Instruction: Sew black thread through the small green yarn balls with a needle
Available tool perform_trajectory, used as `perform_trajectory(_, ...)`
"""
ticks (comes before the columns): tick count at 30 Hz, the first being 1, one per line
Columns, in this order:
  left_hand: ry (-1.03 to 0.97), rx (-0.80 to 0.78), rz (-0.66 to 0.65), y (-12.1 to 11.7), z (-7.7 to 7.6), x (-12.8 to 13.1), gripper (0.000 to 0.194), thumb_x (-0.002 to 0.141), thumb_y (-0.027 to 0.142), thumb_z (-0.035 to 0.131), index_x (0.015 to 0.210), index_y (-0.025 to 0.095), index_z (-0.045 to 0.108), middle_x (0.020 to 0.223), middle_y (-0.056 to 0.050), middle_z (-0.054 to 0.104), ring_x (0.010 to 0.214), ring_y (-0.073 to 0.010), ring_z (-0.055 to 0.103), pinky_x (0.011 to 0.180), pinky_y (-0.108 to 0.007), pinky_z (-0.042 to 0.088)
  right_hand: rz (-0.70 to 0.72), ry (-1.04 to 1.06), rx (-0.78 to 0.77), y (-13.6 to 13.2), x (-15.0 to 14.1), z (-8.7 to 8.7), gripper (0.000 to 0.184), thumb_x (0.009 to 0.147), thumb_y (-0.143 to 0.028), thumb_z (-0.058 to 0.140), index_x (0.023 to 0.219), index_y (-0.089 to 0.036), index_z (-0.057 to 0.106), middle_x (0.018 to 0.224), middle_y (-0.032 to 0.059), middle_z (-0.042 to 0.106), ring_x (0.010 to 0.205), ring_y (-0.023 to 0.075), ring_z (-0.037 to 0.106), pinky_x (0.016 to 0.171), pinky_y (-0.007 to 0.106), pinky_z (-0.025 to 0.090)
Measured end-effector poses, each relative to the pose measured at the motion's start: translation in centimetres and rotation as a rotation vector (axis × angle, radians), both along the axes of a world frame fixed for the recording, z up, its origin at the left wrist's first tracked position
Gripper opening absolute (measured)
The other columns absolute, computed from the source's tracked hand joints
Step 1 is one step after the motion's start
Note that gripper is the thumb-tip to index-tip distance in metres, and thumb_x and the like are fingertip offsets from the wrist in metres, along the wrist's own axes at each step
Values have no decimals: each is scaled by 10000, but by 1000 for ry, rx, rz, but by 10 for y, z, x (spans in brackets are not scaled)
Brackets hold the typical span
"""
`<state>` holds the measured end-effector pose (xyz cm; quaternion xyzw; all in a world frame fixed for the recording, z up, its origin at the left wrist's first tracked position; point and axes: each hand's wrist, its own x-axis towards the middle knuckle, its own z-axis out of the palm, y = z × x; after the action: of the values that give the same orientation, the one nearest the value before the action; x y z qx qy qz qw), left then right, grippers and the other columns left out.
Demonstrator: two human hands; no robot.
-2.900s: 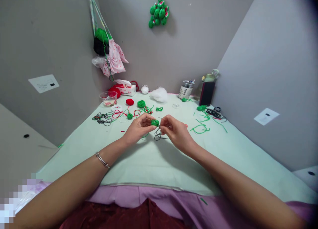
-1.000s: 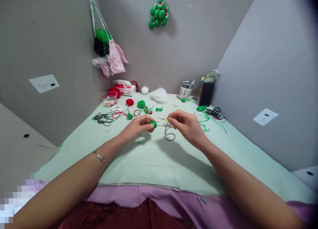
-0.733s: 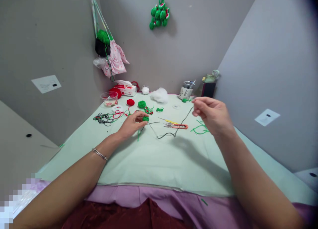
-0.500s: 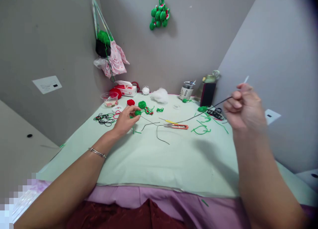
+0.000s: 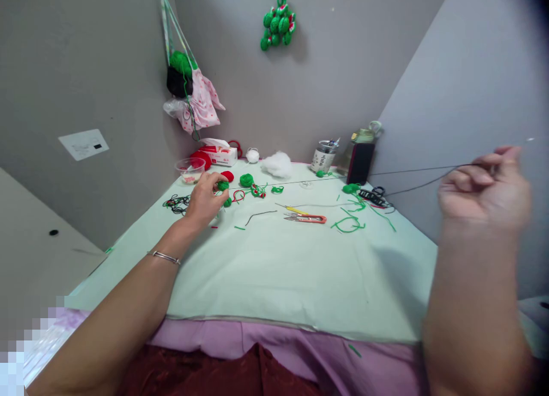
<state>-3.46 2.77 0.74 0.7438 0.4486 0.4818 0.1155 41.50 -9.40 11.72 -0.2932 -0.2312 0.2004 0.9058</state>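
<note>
My left hand [image 5: 209, 197] is closed on a small green crocheted piece [image 5: 223, 185], with more green showing below the fingers. From it a dark thread [image 5: 295, 182] runs taut across the table to my right hand [image 5: 486, 184], raised at the far right. The right fingers are pinched on a needle [image 5: 530, 139], of which only a pale, blurred tip shows. A second, slack length of the thread hangs from that hand back over the table. Orange thread snips [image 5: 315, 218] and a yellow crochet hook [image 5: 295, 210] lie between the hands.
Green yarn scraps [image 5: 349, 224] lie at right, near a dark phone [image 5: 360, 162] and a pen tin [image 5: 323, 155]. At the back are white stuffing [image 5: 277, 165], a tissue box [image 5: 221, 154] and a plastic tub [image 5: 190, 170]. Black cord [image 5: 174, 203] lies left.
My right hand has moved right and outward, drawing the thread out long and straight. My left hand has shifted slightly left and up with the green piece.
</note>
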Motion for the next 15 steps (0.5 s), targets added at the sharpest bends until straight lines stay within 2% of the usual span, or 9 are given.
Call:
perform_trajectory(3, -196, -139, -131, -3, 2, 6, 250, 733, 187, 645, 983, 182, 632, 1002, -48, 622, 873, -169, 578, 856, -344, 474, -16, -4, 20, -2, 0, 2, 324, 961, -174, 518, 641, -196, 557, 514, -77, 408, 341, 4, 276, 409, 256, 106)
perform_trajectory(6, -397, -358, -357, -12, 4, 16, 358, 716, 260, 720, 1045, 172, 612, 1052, -63, 657, 985, -192, 602, 903, -355, 481, 24, -273, -49, 1, -25, -2, 222, 818, -243, 725, 658, -227, 572, 443, -101, 308, 342, 39, 244, 408, 273, 95)
perform_trajectory(8, -432, -465, -474, -22, 6, 24, 390, 709, 282, 754, 1059, 172, 621, 1080, -67, 663, 1031, -197, 603, 940, -358, 465, 96, -505, -94, 2, -57, -8, 178, 738, -263, 791, 728, -234, 616, 450, -96, 334, 367, 57, 244, 402, 273, 105)
perform_trajectory(11, -404, -542, -582, -36, 7, 33, 379, 719, 284, 772, 1062, 195, 639, 1102, -61, 661, 1035, -189, 601, 943, -344, 452, 171, -829, -193, -3, -114, -22, 107, 837, -291, 698, 899, -207, 673, 570, -47, 458, 460, 79, 366, 427, 256, 238)
perform_trajectory(12, -393, -558, -598, -40, 7, 36, 368, 723, 278, 772, 1059, 204, 643, 1106, -57, 658, 1030, -185, 599, 932, -337, 452, 148, -957, -221, -6, -132, -28, 112, 876, -288, 655, 952, -208, 677, 600, -35, 491, 503, 92, 414, 455, 254, 291)
perform_trajectory(15, -391, -602, -638, -48, 6, 41, 353, 733, 265, 772, 1058, 215, 645, 1103, -45, 646, 997, -168, 594, 893, -312, 451, 100, -1371, -263, -13, -169, -46, 112, 928, -227, 581, 935, -212, 692, 759, 18, 600, 654, 124, 533, 570, 272, 403)
